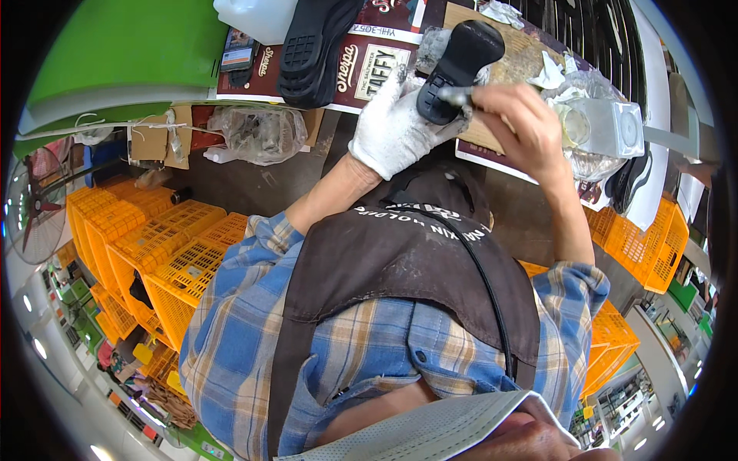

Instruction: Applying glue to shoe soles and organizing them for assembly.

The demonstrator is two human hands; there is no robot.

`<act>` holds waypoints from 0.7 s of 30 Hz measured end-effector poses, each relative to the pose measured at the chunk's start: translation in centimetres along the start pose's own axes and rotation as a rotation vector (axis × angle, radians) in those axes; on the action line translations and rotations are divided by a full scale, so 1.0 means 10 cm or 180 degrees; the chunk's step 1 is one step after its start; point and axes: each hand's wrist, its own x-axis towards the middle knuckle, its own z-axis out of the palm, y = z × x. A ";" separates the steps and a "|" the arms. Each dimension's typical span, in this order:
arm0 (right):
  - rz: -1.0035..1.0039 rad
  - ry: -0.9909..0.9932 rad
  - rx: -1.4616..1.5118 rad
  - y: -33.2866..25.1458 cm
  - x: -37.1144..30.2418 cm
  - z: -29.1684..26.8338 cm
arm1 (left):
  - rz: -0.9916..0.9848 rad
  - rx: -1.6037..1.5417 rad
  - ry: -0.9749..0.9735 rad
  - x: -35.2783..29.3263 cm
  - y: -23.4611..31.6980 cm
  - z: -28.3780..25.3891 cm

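Note:
A black shoe sole [473, 52] is tilted over the front of the worktable, its heel end toward me. My left hand [396, 127], in a stained white glove, is closed round the sole's heel end from beneath and the left side. My bare right hand [526, 123] comes in from the right, its fingers pinched together. From them a small grey tip [455, 96] reaches to the heel part of the sole. What that tip belongs to cannot be made out. A stack of black shoe soles [311, 58] lies to the left of my left hand.
Right of my right hand stand a clear plastic container [615, 127] and crumpled white tissue [549, 73]. A brown board [523, 58] lies behind the sole. A white plastic jug [257, 17] stands at the far left. Orange crates [184, 269] are stacked at left, with another crate [649, 242] at right.

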 end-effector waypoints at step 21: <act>0.0214 -0.0240 0.0740 -0.31 -0.14 0.13 | -0.0719 -0.1162 -0.0735 0.01 -0.05 -0.11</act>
